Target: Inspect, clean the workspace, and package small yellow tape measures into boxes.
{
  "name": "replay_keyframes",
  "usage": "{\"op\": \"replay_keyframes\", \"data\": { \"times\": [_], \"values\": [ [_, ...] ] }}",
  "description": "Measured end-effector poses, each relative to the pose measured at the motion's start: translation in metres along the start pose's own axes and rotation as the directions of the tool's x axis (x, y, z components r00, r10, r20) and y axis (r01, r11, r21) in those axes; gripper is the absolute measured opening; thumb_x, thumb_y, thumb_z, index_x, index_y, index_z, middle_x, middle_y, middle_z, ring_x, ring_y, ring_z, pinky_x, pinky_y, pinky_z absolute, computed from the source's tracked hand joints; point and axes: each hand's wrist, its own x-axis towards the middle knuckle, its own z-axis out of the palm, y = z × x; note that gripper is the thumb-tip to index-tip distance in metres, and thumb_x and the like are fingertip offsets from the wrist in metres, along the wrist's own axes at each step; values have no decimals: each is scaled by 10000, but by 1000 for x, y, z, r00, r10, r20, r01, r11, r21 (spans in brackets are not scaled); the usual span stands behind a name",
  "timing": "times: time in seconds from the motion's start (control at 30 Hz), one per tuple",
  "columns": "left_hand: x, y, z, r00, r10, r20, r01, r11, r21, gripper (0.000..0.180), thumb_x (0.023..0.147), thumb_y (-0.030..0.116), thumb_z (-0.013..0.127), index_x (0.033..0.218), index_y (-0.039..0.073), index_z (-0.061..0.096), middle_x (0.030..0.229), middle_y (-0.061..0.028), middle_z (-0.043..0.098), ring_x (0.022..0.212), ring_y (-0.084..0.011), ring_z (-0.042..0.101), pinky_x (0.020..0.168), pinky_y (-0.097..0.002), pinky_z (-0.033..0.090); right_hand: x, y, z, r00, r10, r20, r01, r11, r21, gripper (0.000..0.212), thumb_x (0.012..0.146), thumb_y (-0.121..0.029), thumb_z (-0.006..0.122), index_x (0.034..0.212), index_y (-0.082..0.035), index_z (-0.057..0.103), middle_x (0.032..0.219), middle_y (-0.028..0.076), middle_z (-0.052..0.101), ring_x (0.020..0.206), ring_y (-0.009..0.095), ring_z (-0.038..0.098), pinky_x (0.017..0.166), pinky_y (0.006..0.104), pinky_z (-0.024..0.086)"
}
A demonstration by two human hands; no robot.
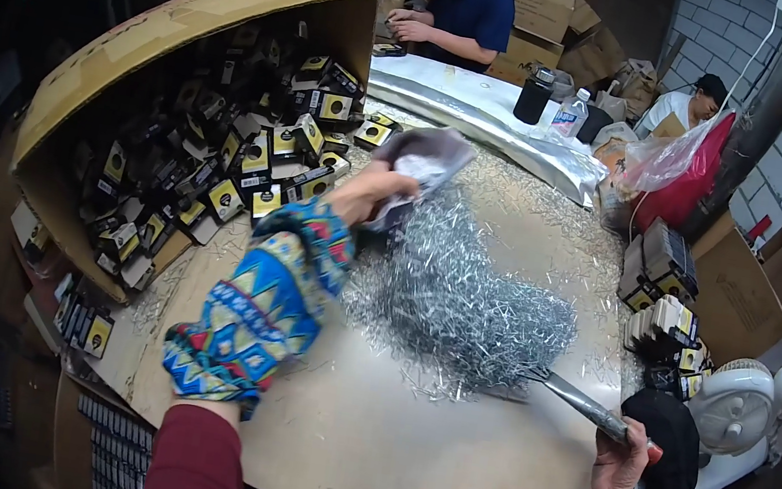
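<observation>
At ten o'clock, black-and-yellow boxes point(258, 156) carry print. Silvery metal pieces point(492, 310) heap centrally on the table point(380, 455); the left grip point(371, 193) clasps grey cloth point(450, 152), while at four o'clock the right grip point(620, 459) holds a metal tool point(584, 405).

The left hand point(370, 194) is gripping a soft grey-purple cloth point(444, 154) beside a heap of thin, silvery metal pieces point(487, 310). The right hand point(620, 459) is holding a long, grey, red-ended metal tool point(585, 404).

Head-worn fisheye, facing down, near tabletop point(439, 464)
</observation>
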Motion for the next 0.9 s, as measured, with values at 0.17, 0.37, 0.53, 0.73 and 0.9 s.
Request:
{"op": "replay_keyframes", "data": {
  "times": [0.17,0.37,0.53,0.73,0.9],
  "values": [
    [-88,-23,-68,999,-29,-35,25,995,-101,385,704,-37,661,1066,-8,534,930,-93,632,702,-148,640,592,-287,558,8,-9,34,973,-229,29,231,965,-127,184,877,-263,618,968,-112,566,1045,59,644,970,189,610,882,353,469],
    [-148,-36,-120,993,-5,118,20,992,-123,571,783,56,725,1299,54,480,1136,-33,592,1035,-174,593,879,-308,503,19,-19,129,889,-441,124,423,895,143,123,951,-194,565,891,-113,495,677,5,459,671,120,510,757,325,452],
    [-139,-38,-100,965,94,243,-95,995,-6,962,787,785,451,1477,125,337,1446,-34,446,1279,-154,439,1081,-296,334,11,-25,155,878,-478,26,475,876,84,198,932,-179,587,805,-115,449,563,-23,375,499,100,413,593,297,436],
    [-117,-17,-48,987,-157,-21,157,986,49,731,866,249,726,1418,-43,347,1104,-178,647,873,-211,679,701,-303,583,6,-17,148,862,-504,54,499,863,80,215,926,-146,586,779,-109,434,538,-18,360,488,103,415,564,280,422],
    [-125,-19,-33,991,35,-127,-48,994,-100,604,747,-120,654,1320,-43,479,1120,-152,663,898,-218,698,725,-289,593,3,-12,171,850,-526,-38,525,836,159,240,939,-143,579,767,-114,415,510,-28,329,406,91,362,451,271,373]
  ]
}}
